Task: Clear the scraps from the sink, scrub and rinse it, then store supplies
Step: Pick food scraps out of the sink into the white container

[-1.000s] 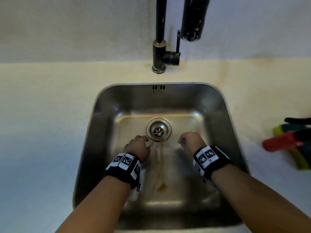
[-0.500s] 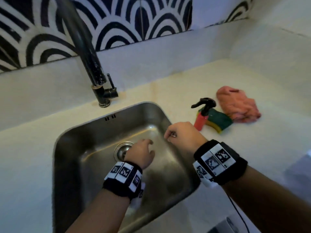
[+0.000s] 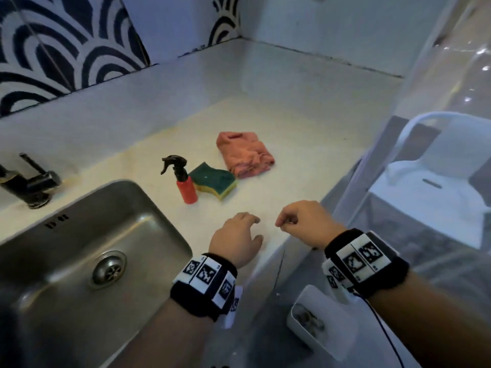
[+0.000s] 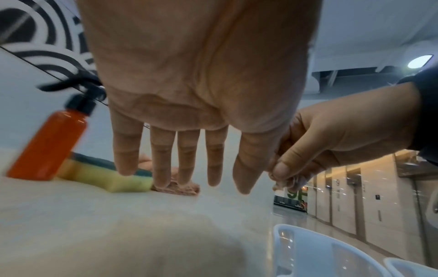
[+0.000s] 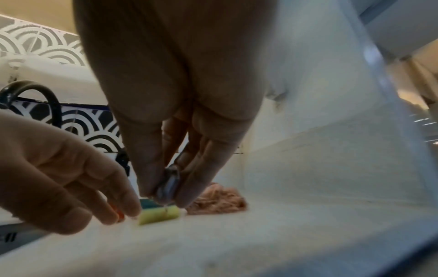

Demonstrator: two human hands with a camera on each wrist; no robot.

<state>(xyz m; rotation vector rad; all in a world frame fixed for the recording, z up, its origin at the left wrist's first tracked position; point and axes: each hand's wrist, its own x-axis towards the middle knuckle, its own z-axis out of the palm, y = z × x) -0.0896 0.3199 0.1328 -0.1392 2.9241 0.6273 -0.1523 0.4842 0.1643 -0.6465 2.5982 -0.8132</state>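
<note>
The steel sink (image 3: 148,208) with its round drain (image 3: 109,269) lies at the left, its basin showing no scraps. My right hand (image 3: 285,223) hovers over the counter's front edge and pinches a small grey, wet scrap (image 5: 168,185) between thumb and fingertips. My left hand (image 3: 249,224) hovers beside it, fingers straight and holding nothing, as the left wrist view shows. On the counter behind the hands stand a red spray bottle (image 3: 187,189), a green and yellow sponge (image 3: 215,183) and a folded pink cloth (image 3: 244,155).
A white bin (image 3: 318,322) holding some scraps sits below the counter edge, under my right wrist. The black faucet (image 3: 32,187) stands at the sink's far left. A white chair (image 3: 438,168) is behind a clear panel on the right.
Both hands rose out of the sink and moved right, over the counter. The right hand kept its pinch on the scrap. My view swung right, bringing the bin and chair in.
</note>
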